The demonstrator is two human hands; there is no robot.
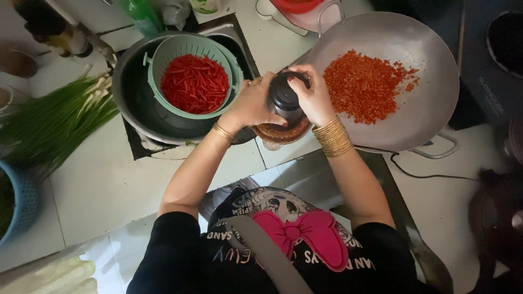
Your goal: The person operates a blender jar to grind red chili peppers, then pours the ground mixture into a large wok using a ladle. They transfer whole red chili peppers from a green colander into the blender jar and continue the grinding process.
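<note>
Chopper (284,100), the dark motor top of a small electric one, sits at centre frame, just below the top third, on a bowl (282,132) showing reddish chopped stuff at its rim. Left hand (251,103) wraps the chopper's left side, fingers closed on it. Right hand (311,95) clamps the right side and top, also closed on it. Gold bangles on both wrists, a thick stack on the right.

Right of the hands: big metal wok (430,103), upper right of frame, with a pile of chopped red chilli (368,87) in its left half. The right hand overlaps the wok's left rim; can't tell if touching.

Left of the hands: green colander (163,60) full of whole red chillies (194,83), sitting inside a larger dark metal pot (131,98), upper centre-left.

Far left: bunch of green onions (52,122) lying on the white tiled counter (103,185); blue basket (24,201) at the left edge. A black cord (425,175) runs across the counter, right of centre, below the wok.
</note>
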